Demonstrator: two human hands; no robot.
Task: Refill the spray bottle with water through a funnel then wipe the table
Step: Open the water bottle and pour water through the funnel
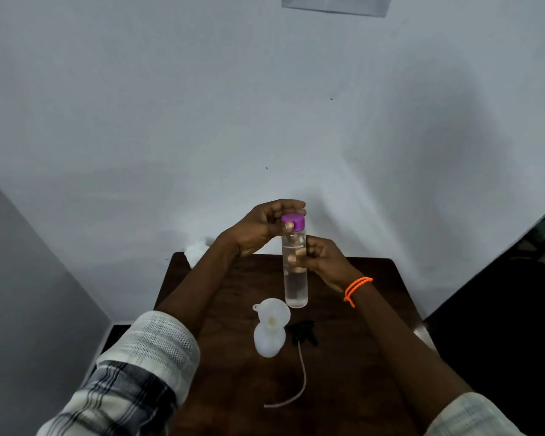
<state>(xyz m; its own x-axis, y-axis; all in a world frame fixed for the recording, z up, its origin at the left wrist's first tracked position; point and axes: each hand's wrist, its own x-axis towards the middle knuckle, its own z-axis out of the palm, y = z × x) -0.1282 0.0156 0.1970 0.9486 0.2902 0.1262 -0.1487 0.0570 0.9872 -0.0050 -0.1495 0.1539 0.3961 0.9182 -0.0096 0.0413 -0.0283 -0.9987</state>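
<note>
The step in hand looks like opening the water supply. The right hand (323,262) is wrapped around the middle of a clear bottle (294,269), held upright above the table (368,325) with water filling most of it, while the left hand (261,228) closes its thumb and fingers (288,205) on the purple cap (292,222); whether the cap is being loosened or tightened cannot be told from one frame, though with the filling gear laid out below, loosening seems the likelier reading. The spray bottle (268,339) stands near the middle of the table with the white funnel (272,313) seated in its neck, just below and to the left of the clear bottle's base. Its black sprayer head (304,333) lies just to the right of it, the dip tube (301,379) trailing toward the near edge. A white cloth (195,250) (probably for the wiping) sits at the far left corner, partly hidden by the left forearm. Next, I judge, the cap must come fully off and be set aside, then the clear bottle tipped slowly over the funnel's mouth. Since nothing steadies the small spray bottle, the freed left hand could well brace it, and the pour should be gentle enough not to overfill the funnel or knock it askew.
</note>
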